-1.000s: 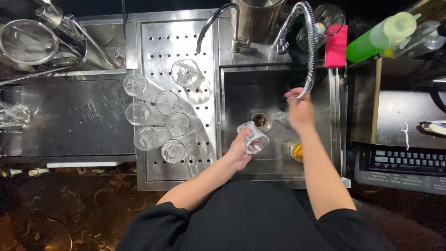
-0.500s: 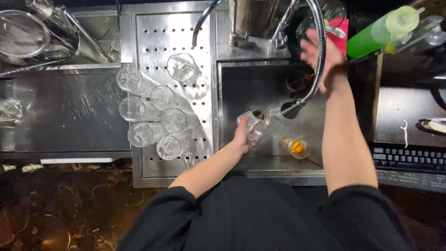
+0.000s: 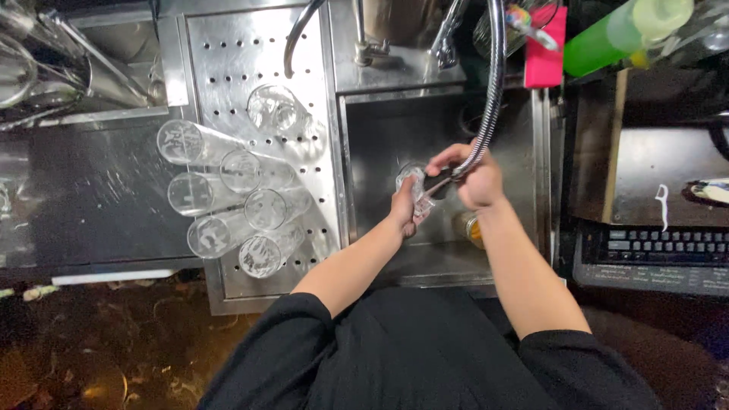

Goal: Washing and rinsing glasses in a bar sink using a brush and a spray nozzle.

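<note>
My left hand is wrapped around a clear glass over the sink; just beside it, my right hand clamps the spray hose nozzle.

Six clear glasses on perforated steel drainboard; green squeeze bottle, pink sponge.

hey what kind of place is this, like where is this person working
Probably a bar's wash station. A steel sink has a hose sprayer on a flexible neck, and many tall glasses lie on a perforated drainboard. The left hand holds a glass; the right hand holds the sprayer.
</note>
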